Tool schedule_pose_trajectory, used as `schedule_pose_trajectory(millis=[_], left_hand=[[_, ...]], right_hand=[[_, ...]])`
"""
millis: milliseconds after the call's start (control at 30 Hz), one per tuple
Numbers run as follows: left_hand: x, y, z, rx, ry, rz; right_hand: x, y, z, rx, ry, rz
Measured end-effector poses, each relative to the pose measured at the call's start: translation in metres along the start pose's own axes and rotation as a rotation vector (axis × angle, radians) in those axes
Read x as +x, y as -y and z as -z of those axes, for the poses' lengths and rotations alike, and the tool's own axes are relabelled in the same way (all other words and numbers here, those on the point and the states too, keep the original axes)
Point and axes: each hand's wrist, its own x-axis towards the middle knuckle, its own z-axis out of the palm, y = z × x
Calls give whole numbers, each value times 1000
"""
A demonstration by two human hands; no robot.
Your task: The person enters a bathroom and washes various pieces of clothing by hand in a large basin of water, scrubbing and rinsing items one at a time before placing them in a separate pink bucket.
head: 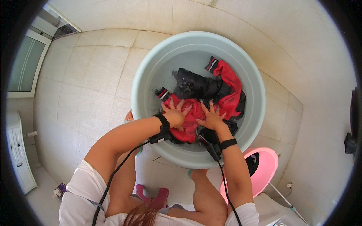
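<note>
A large pale blue-grey plastic tub (198, 163) of water stands on the floor before me, with a red and black garment (230, 84) soaking in it. The garment's cuffs are black with white and red stripes. My left hand (176, 114) presses on its red cloth with the fingers spread. Beside it, my right hand (211, 117) lies on red and black cloth, also with spread fingers. Neither hand grips the cloth. Part of the garment is under water. Each wrist bears a black strap with a small device and a cable.
A pink plastic basin (268, 172) with dark cloth in it sits at the lower right, near a metal pole (285, 199). A pink stool (161, 197) is between my legs. Tiled walls rise beyond the tub. A white cabinet (21, 158) stands far left.
</note>
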Motion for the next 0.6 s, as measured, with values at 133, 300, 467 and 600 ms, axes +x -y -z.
schedule_pose_trajectory(millis=[133,300,467,600], left_hand=[[9,14,18,86,-6,123],[41,67,10,182,-363,263],[24,73,38,72,-779,54],[-9,61,53,-146,-858,-10]], right_hand=[[10,-11,-14,40,35,-115],[22,-56,-20,103,18,-77],[7,-87,-8,53,-218,-143],[8,-81,14,284,-373,-332]])
